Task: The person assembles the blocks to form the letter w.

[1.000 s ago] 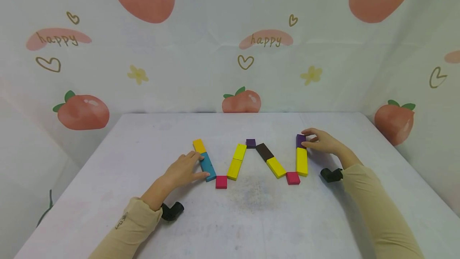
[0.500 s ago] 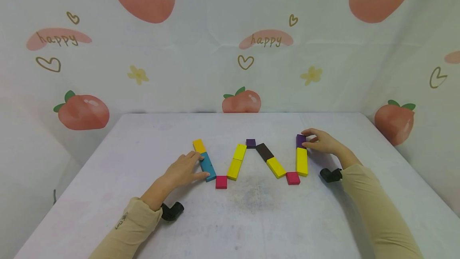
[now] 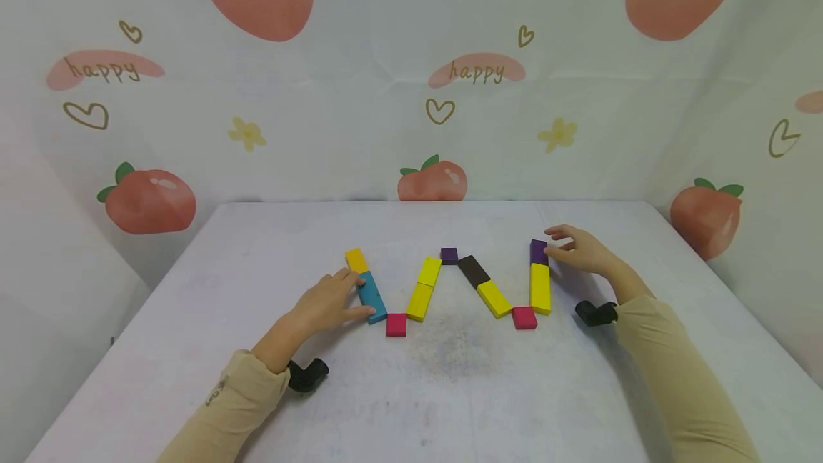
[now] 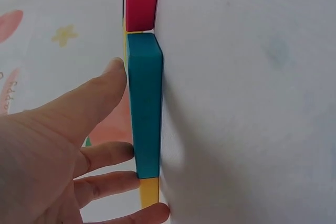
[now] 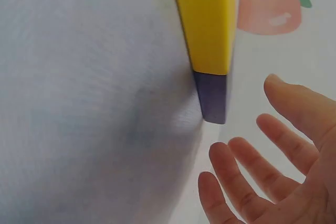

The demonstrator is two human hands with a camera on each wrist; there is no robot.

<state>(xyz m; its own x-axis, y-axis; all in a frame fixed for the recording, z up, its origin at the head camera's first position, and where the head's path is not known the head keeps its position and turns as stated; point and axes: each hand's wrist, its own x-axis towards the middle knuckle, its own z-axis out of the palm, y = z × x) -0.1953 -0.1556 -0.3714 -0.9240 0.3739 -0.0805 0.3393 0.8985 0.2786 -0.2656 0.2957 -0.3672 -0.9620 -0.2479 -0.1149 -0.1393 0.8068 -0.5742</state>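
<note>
Flat coloured blocks lie in a zigzag on the table (image 3: 444, 406). My left hand (image 3: 326, 304) rests beside the long blue block (image 3: 372, 299), its relaxed fingers and thumb at the block's edge. A small orange block (image 3: 356, 260) continues that stroke at the far end, and a red block (image 3: 396, 325) lies by its near end. On the right, my right hand (image 3: 584, 251) hovers with spread fingers just off the purple block (image 5: 212, 98); the right wrist view shows a gap between them. That block sits end to end with a long yellow block (image 3: 540, 289).
Between the hands lie two yellow blocks (image 3: 424, 289), a small dark purple block (image 3: 449, 256), a dark brown block (image 3: 474, 272), a slanted yellow block (image 3: 494, 299) and a second red block (image 3: 524, 318). A printed cloth (image 3: 347, 77) hangs behind the table.
My right hand has drawn slightly back from the purple block, its fingers spreading away from it. The left hand and the blocks stay practically where they were.
</note>
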